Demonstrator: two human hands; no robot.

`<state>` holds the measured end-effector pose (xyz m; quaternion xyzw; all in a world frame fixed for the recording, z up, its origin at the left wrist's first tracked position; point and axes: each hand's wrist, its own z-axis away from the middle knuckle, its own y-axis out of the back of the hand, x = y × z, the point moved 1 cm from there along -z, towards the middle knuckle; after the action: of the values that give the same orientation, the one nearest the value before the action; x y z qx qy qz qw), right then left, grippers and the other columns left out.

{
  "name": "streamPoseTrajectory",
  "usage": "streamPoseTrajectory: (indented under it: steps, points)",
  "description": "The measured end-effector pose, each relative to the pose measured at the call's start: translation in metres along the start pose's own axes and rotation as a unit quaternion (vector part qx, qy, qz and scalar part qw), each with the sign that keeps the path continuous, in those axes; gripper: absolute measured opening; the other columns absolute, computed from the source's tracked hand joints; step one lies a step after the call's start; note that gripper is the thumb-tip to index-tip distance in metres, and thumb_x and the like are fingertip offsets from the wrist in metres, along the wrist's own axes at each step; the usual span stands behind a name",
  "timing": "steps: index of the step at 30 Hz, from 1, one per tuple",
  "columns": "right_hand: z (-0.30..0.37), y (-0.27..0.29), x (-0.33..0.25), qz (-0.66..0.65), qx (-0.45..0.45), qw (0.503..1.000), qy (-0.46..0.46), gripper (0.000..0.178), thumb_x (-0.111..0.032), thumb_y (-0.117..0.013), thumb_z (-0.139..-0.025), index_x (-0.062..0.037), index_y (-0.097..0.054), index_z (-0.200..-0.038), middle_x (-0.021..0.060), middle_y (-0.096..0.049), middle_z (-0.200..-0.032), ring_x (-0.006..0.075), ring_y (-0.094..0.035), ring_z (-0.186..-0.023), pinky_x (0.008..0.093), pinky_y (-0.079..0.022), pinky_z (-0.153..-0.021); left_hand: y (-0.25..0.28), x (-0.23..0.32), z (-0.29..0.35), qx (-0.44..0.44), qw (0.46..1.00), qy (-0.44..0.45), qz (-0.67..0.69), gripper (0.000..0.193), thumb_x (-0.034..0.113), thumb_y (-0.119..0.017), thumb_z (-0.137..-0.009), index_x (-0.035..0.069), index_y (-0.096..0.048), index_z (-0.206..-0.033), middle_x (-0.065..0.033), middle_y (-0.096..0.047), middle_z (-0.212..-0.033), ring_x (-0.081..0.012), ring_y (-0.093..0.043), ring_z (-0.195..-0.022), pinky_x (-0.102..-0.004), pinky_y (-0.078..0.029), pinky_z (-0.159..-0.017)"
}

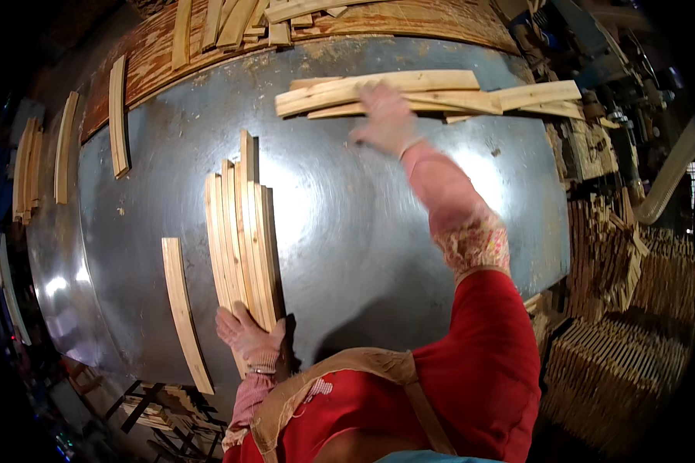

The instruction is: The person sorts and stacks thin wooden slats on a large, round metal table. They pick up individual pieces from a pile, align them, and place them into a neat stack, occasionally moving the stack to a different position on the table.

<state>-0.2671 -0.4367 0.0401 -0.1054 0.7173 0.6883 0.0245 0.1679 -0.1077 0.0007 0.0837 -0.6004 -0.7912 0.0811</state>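
My left hand lies across the near end of a bundle of long pale wood strips, its fingers spread over them. The strips stand side by side with uneven far ends, and one sticks out beyond the others. At the far side of the metal table, my right hand is stretched over a loose pile of wood strips, thumb apart from the fingers. It is slightly blurred, and whether it touches the pile is hard to see. A single wood strip rests left of the bundle.
Two separate strips and a small stack lie at the far left. More offcuts sit on a worn board behind the metal table. Machinery and a hose stand at right, above stacked wood.
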Motion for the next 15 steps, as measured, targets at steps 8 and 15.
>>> streamPoseTrajectory:
  steps: [8,15]
  points:
    - [-0.055,-0.006,0.101,-0.02,-0.268,0.948,-0.168,0.101,-0.074,-0.069,-0.088,-0.0149,-0.04,-0.165,0.0223,-0.055,-0.16,0.0382,-0.056,-0.145,0.0518,-0.046,-0.118,-0.016,-0.015,-0.002,0.142,0.983,-0.12,-0.001,0.114,0.078,-0.069,-0.081,0.004,-0.038,-0.162,-0.0414,-0.033,-0.163,-0.062,-0.036,-0.146,-0.0717,-0.028,-0.12]
    - [0.119,-0.026,0.008,-0.103,-0.217,0.953,-0.183,0.078,-0.063,-0.058,-0.099,-0.0086,-0.048,-0.154,0.0278,-0.067,-0.14,0.0469,-0.064,-0.129,0.0525,-0.049,-0.111,-0.009,-0.013,0.001,0.109,0.99,-0.085,0.005,0.112,0.074,-0.074,-0.076,0.004,-0.044,-0.159,-0.0384,-0.033,-0.165,-0.0594,-0.035,-0.148,-0.0709,-0.029,-0.12]
